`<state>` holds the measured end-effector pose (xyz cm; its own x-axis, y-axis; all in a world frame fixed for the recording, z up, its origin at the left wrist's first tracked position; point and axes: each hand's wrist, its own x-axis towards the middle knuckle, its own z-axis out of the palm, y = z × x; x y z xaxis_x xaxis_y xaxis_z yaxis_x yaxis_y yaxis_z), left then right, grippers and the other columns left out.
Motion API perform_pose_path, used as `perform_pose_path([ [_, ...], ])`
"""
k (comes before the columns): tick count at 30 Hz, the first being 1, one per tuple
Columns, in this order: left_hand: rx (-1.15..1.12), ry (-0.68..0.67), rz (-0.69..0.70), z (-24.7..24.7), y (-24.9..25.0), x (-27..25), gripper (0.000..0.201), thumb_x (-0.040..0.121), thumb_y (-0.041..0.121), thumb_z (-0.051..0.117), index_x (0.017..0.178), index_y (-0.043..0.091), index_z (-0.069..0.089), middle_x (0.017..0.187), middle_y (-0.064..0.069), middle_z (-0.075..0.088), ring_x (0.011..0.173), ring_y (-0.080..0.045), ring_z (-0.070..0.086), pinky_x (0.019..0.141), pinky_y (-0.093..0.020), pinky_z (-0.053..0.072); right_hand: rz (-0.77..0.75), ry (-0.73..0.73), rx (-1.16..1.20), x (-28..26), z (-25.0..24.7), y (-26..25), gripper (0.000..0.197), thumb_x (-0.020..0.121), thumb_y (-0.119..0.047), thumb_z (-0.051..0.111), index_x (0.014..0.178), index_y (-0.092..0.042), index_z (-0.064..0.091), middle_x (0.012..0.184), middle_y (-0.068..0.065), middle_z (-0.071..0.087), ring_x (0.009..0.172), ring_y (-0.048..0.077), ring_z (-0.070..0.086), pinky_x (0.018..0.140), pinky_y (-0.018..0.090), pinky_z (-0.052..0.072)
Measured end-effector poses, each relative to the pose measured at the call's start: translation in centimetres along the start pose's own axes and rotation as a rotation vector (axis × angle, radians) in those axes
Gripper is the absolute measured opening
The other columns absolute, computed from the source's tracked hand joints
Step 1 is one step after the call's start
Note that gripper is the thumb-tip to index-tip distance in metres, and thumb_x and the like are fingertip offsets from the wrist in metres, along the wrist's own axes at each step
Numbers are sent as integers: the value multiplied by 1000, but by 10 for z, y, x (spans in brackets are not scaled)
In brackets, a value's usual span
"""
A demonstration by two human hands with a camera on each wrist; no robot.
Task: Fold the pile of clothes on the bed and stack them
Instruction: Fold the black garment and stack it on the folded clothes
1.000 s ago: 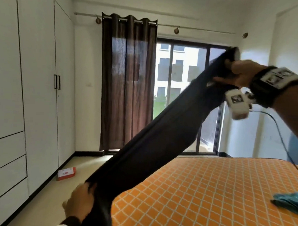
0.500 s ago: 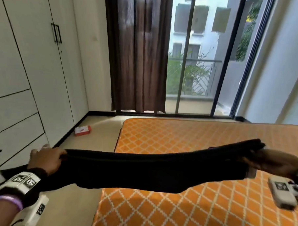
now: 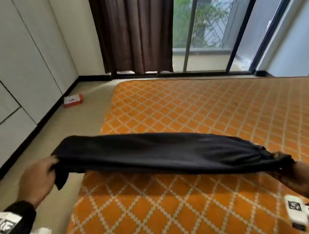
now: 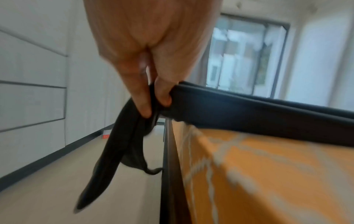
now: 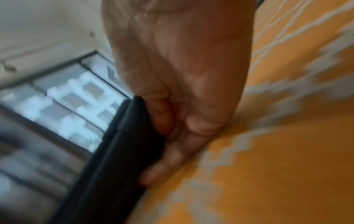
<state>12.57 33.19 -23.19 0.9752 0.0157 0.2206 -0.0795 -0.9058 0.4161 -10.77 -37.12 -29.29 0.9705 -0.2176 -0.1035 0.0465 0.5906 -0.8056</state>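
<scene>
A long black garment (image 3: pixel 166 152) is stretched level between my hands, just above the near left part of the orange patterned bed (image 3: pixel 212 110). My left hand (image 3: pixel 39 177) grips its left end off the bed's side, over the floor; a loose end hangs below the fingers (image 4: pixel 143 104) in the left wrist view, where the black garment (image 4: pixel 258 115) runs off to the right. My right hand (image 3: pixel 296 178) grips the other end low over the mattress. In the right wrist view the fingers (image 5: pixel 172 153) curl round the black garment (image 5: pixel 114 166).
White wardrobe doors (image 3: pixel 28 58) line the left wall, with a strip of floor (image 3: pixel 75 127) between them and the bed. A small red and white box (image 3: pixel 73 100) lies on the floor. A brown curtain (image 3: pixel 136 31) and a glass sliding door (image 3: pixel 207 30) stand beyond.
The garment has come down from a steep slant to level over the bed. My right hand dropped from head height to the mattress; my left hand stays at the left end.
</scene>
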Motion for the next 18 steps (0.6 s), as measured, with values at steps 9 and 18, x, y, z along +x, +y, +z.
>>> perform_pose_path([
  [9, 97, -459, -69, 76, -93, 17, 31, 89, 5, 70, 80, 35, 76, 76, 8, 74, 75, -18, 68, 70, -40, 52, 232, 751, -417, -33, -7, -20, 34, 91, -25, 64, 117, -3, 67, 124, 26, 63, 88, 41, 66, 64, 47, 61],
  [18, -304, -146, -319, 6, 32, -50, 39, 91, -4, 47, 72, 19, 73, 95, -6, 70, 96, -30, 59, 86, -41, 47, 441, 952, -1712, -22, 82, -57, 22, 89, -20, 60, 96, -1, 66, 118, 25, 64, 106, 43, 59, 98, 55, 46],
])
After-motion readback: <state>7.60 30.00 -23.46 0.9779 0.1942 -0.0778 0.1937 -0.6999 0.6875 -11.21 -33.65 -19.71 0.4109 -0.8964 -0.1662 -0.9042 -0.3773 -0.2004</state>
